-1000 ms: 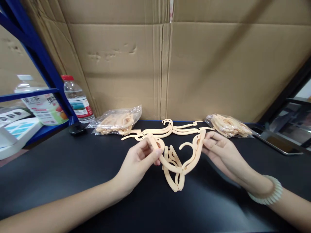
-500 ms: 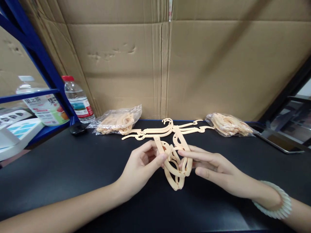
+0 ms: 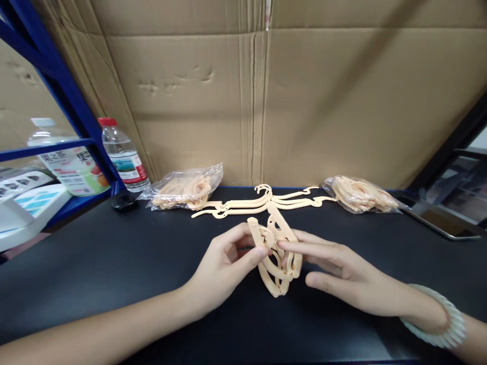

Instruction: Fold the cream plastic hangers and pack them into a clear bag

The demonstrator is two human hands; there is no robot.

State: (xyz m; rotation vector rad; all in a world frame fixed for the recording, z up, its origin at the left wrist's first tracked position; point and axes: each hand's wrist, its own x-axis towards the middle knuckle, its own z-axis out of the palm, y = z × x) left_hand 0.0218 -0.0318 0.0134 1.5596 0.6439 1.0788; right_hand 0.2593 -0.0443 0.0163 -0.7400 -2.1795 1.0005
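Note:
Over the black table, beige plastic folding hangers [image 3: 274, 276] stand folded between my two hands; I cannot tell how many are in the bundle. My left hand [image 3: 228, 261] pinches their left side between thumb and fingers. On the right side, the index finger of my right hand [image 3: 338, 263] lies across the front while other fingers reach behind, so the right arm sits between them. My right thumb is stretched out, apart from the plastic. Just beyond, unfolded hangers [image 3: 249, 205] lie flat with their hooks towards the cardboard.
Clear bags of beige hangers lie at the back left [image 3: 182, 190] and back right [image 3: 361, 195]. A red-capped water bottle [image 3: 124, 157] stands beside a blue frame [image 3: 70, 94]. A dark flat device [image 3: 443, 218] lies at the right. Cardboard [image 3: 190, 101] walls the back.
My left hand has shifted slightly right, bringing the tops of the folded hangers' two sides closer together. My right hand keeps nearly the same place.

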